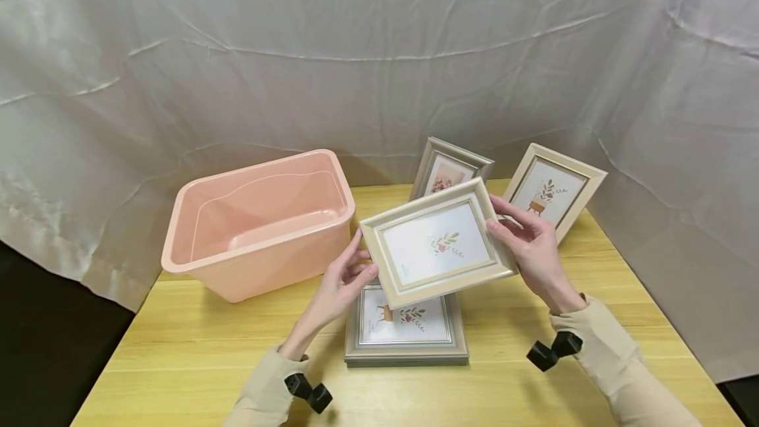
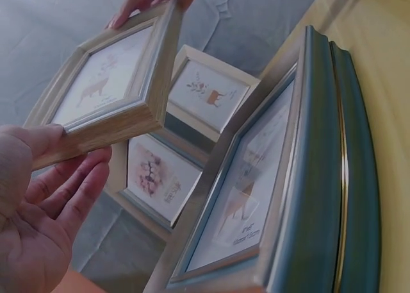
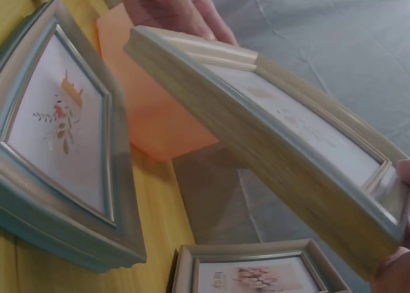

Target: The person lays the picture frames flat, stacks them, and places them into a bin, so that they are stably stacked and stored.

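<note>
Head view shows a yellow wood-grained table, with a pale grey cloth hanging in folds behind it and along its sides; a dark area lies at nine o'clock, beyond the table's edge. The cream picture frame is held above the table, tilted. From it, the pink tub stands at nine o'clock, the grey frame leans at twelve, the beige frame at two, and the stacked frames lie just below, near six to seven.

Both hands grip the cream picture frame, with finger and thumb parted only by its border. The left hand pinches its corner at eight o'clock; the right hand holds the side at three, with the thumb on the front and the fingers partly hidden behind.

Left wrist view shows what the head view hides: the stack has two layers with blue-green sides, and the grey frame bears a picture of flowers. Right wrist view shows the long wood-grained side of the cream picture frame, with the tub beyond, looking more orange.
</note>
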`<state>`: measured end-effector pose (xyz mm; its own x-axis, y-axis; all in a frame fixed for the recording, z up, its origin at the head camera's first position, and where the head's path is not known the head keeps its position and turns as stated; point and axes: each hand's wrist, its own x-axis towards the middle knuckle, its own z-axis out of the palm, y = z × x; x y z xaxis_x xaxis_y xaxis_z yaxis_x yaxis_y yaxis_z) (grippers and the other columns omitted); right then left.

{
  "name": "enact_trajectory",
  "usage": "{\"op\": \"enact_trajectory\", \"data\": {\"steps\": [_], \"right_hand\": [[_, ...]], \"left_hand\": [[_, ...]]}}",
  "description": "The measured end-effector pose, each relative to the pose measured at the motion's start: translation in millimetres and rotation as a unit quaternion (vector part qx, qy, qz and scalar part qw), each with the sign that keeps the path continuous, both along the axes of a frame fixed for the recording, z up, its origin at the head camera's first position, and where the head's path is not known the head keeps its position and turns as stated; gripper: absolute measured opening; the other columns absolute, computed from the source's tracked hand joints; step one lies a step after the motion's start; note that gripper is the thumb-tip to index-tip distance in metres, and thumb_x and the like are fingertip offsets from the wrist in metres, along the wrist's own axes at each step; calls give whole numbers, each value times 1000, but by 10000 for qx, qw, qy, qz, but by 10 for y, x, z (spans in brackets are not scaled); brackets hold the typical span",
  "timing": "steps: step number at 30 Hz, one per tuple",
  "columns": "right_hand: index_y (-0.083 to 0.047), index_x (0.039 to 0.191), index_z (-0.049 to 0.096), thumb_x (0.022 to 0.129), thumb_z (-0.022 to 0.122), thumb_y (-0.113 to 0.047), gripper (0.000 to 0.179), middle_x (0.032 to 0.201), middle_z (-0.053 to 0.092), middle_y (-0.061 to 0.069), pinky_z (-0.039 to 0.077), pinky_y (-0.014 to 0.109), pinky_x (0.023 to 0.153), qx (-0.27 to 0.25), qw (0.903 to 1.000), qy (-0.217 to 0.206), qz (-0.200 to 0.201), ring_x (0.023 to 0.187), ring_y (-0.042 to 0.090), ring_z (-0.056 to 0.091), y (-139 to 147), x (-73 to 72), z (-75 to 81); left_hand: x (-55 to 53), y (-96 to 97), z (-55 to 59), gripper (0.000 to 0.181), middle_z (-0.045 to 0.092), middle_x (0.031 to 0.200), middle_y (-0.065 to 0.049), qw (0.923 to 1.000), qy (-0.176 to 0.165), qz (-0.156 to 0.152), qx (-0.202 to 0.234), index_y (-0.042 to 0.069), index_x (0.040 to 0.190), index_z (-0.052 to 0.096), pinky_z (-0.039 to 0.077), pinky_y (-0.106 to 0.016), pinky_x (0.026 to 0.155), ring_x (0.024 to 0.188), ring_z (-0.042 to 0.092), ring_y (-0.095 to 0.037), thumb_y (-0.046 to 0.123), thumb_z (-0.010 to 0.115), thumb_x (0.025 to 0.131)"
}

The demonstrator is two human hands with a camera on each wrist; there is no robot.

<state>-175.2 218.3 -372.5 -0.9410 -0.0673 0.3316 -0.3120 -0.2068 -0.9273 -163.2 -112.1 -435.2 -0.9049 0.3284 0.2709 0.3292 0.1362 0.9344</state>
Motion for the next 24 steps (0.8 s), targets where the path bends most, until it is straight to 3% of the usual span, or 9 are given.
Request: {"op": "enact_trajectory", "data": {"steps": [3,10,17,24], "right_hand": [[-5,137,62,95,61,6,44,118,73,-8,63,23,75,140,9998,-18,113,99,5,72,9,-5,-29],[4,141,54,95,61,6,46,115,70,-5,62,22,77,675,9973,154,263,101,6,71,34,-26,-87],[2,142,53,96,62,2,47,114,69,-3,62,23,78,1354,9902,203,264,99,7,73,63,-37,-135],[2,143,52,95,64,0,49,107,70,-9,61,19,80,2006,9794,177,139,96,2,70,63,-42,-164]], "left_hand": [[-2,-41,9,80,63,124,-27,10000,36,-1,-81,13,162,13,59,-22,88,98,69,-3,10,61,99],[-13,-119,26,81,65,116,-31,9995,271,-161,-57,12,163,11,64,-42,81,86,72,-7,5,60,99],[-18,-192,30,80,63,113,-30,9994,267,-188,-80,9,162,13,64,-41,75,75,69,-5,3,61,98],[-24,-272,43,79,65,110,-30,9994,236,-245,-104,10,162,16,64,-40,72,73,72,-23,3,62,98]]}}
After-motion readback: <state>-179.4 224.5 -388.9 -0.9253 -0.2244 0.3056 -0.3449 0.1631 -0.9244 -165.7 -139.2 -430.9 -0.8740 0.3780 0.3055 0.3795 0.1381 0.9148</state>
